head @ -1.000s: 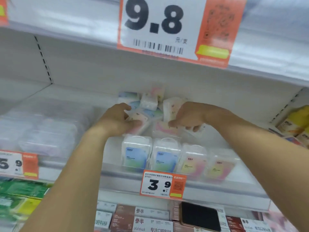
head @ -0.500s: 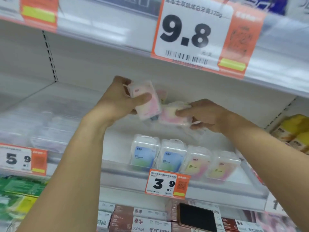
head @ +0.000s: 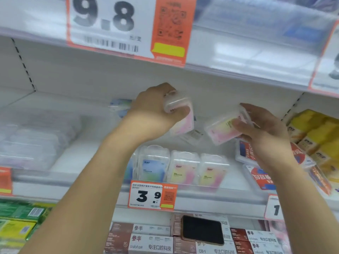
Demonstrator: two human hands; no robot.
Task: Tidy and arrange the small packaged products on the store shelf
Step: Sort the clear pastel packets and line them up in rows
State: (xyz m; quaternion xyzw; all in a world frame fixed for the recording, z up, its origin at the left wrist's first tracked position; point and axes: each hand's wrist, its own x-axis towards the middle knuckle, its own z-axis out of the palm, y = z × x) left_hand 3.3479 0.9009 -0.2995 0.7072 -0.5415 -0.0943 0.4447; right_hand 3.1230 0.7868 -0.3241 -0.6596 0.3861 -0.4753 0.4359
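Two bare arms reach up to a white store shelf (head: 88, 162). The left hand (head: 156, 114) has its fingers curled around a small clear plastic pack (head: 180, 114) with a pink and white card inside, held upright above the shelf. The right hand (head: 264, 125) pinches a second clear pack (head: 224, 130) between thumb and fingers; this one is tilted, its card fading from yellow to pink. The two packs are apart, at about the same height. Below them, at the shelf's front edge, a row of matching packs (head: 181, 167) stands upright side by side: one with a blue and green card, then two with yellow and pink cards. A price tag (head: 152, 195) reading 3.9 hangs just under the row. A larger tag (head: 126, 28) reading 9.8 is fixed to the shelf above.
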